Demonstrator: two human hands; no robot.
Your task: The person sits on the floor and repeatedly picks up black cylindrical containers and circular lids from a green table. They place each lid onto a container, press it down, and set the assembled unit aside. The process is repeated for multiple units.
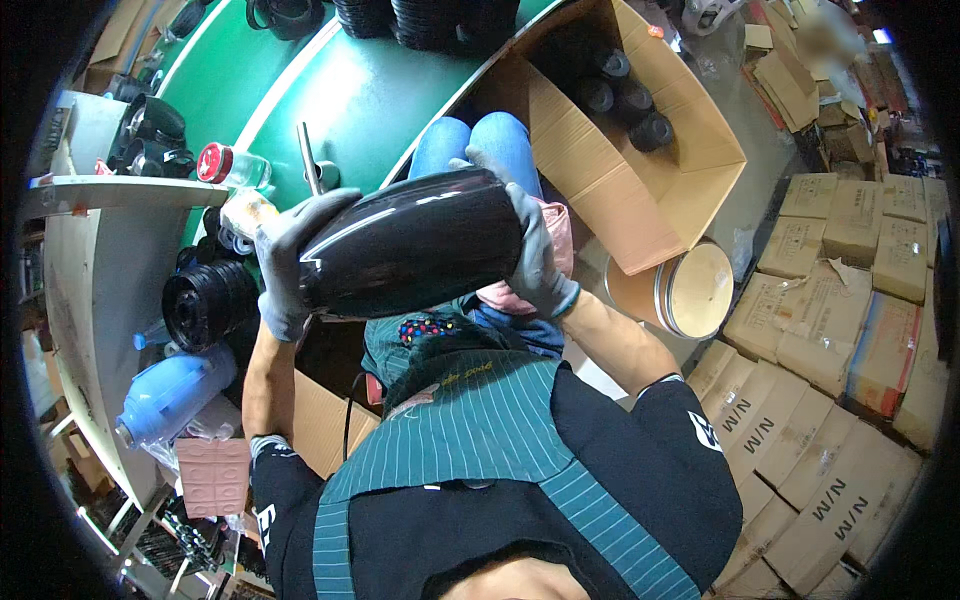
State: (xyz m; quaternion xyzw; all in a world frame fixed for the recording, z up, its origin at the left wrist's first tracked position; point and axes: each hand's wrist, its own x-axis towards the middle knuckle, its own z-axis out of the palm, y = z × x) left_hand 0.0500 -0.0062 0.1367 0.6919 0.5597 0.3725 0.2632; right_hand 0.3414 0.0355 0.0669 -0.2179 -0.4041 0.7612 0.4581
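Note:
Held crosswise above my lap is a glossy black tapered cylinder (415, 240), like the outer shell of a flask. My left hand (290, 255), in a grey glove, grips its left end. At the other end my right hand (538, 250), also gloved in grey, is wrapped round the rim with the fingers on the far side. Both ends are partly covered by the gloves, so I cannot tell whether they are open or closed off. Just beyond my left hand, a metal rod (307, 160) stands on the green table (380, 85).
A clear jar with a red lid (215, 163) stands left of the rod. Black ribbed parts (205, 305) and a blue bottle-shaped object (175, 395) lie at left. An open cardboard box (590, 170) holds several black parts; a round drum (697, 290) and stacked cartons (800, 420) are at right.

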